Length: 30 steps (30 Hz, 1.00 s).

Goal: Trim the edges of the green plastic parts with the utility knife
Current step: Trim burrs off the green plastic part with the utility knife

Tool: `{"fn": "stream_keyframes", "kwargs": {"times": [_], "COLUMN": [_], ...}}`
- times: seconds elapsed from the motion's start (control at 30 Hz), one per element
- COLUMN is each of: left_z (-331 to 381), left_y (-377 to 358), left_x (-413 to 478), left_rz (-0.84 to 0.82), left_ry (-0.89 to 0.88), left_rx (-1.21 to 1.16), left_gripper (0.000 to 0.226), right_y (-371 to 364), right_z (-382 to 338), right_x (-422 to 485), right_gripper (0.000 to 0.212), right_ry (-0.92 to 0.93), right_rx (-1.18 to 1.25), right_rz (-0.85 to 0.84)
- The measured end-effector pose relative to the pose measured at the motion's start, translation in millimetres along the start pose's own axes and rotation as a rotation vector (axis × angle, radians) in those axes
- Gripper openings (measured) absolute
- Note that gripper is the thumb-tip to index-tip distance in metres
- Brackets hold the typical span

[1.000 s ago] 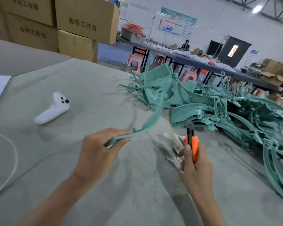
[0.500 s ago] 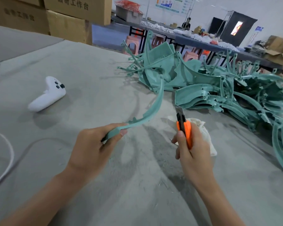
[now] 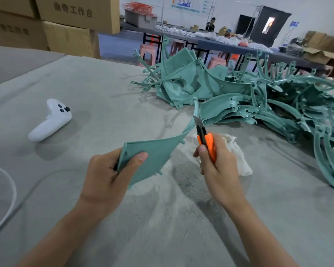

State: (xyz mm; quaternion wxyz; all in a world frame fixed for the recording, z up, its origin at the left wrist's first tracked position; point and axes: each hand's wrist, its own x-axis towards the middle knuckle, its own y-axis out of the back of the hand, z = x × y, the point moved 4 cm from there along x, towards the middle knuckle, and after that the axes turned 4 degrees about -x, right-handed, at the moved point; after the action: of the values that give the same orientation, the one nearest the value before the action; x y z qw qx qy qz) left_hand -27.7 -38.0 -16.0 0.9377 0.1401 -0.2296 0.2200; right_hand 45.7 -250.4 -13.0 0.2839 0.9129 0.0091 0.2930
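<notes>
Stacked cardboard boxes (image 3: 75, 16) at left; long table (image 3: 216, 45), pink stools (image 3: 148, 53) before a white wall (image 3: 229, 8).

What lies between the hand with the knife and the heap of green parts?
A crumpled white cloth, seen in the head view, next to the right hand and short of the heap.

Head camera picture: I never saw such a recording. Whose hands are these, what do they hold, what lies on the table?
There is no machine here: a person wears one camera on the head, so both arms are the person's own. The left hand grips a curved green plastic part. The right hand grips an orange utility knife, its blade at the part's curved edge. On the grey table lie a pile of green parts, a white controller, a white cloth and a white cable.
</notes>
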Motion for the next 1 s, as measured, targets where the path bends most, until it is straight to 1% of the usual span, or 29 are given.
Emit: {"fn": "stream_keyframes", "kwargs": {"times": [0.1,0.17,0.2,0.27,0.3,0.33,0.4,0.43,0.53,0.6,0.67,0.7,0.77,0.87,0.93,1.0], "left_z": [-1.2,-0.3,0.7,3.4,4.6,5.5,7.0,8.5,11.6,12.2,12.5,12.4,12.3,11.3,11.0,14.6], "left_y": [-0.6,-0.6,-0.5,-0.3,-0.4,-0.2,0.2,0.7,2.6,5.5,9.0,10.5,13.0,16.0,14.7,11.1], "left_x": [-1.1,-1.7,-2.0,-2.6,-2.8,-3.0,-3.4,-3.7,-4.5,-3.6,-2.9,-2.4,-1.3,1.1,0.9,-0.8], "left_rz": [-0.011,-0.009,-0.009,-0.016,-0.025,-0.029,-0.016,-0.007,0.033,0.073,0.101,0.113,0.137,0.165,0.151,0.123], "left_ry": [0.011,0.018,0.018,0.002,-0.008,-0.023,-0.057,-0.079,-0.121,-0.134,-0.155,-0.164,-0.161,-0.159,-0.172,-0.235], "left_rx": [-0.014,-0.015,-0.015,-0.022,-0.021,-0.008,0.042,0.059,0.109,0.12,0.136,0.151,0.166,0.179,0.196,0.195], "left_gripper": [0.061,0.058,0.051,0.028,0.02,0.021,0.035,0.037,0.032,0.027,0.034,0.038,0.042,0.04,0.047,0.039], "right_y": [0.2,1.3,2.3,4.9,6.5,7.3,6.5,5.1,-0.7,-7.3,-13.4,-14.9,-14.3,-9.3,-7.7,-7.0], "right_z": [-0.8,-1.5,-1.0,1.6,2.5,2.1,-1.1,-2.6,-6.5,-11.9,-18.4,-19.9,-19.9,-17.7,-18.7,-23.4], "right_x": [-0.2,0.6,1.3,3.0,3.3,3.3,2.1,1.2,-3.6,-9.7,-16.6,-19.1,-20.2,-17.9,-16.6,-17.5], "right_gripper": [0.011,0.015,0.016,0.013,0.011,0.012,0.017,0.018,0.014,0.012,0.007,0.008,0.009,0.017,0.02,0.022], "right_ry": [0.001,0.002,-0.005,-0.026,-0.03,-0.028,-0.016,-0.014,-0.014,0.038,0.071,0.068,0.062,0.023,-0.021,-0.048], "right_rx": [-0.009,-0.02,-0.028,-0.031,-0.03,-0.028,-0.029,-0.026,0.009,0.005,0.03,0.052,0.063,0.055,0.141,0.266], "right_rz": [0.019,0.042,0.054,0.07,0.072,0.069,0.047,0.036,0.012,-0.045,-0.116,-0.132,-0.112,-0.027,-0.024,-0.064]}}
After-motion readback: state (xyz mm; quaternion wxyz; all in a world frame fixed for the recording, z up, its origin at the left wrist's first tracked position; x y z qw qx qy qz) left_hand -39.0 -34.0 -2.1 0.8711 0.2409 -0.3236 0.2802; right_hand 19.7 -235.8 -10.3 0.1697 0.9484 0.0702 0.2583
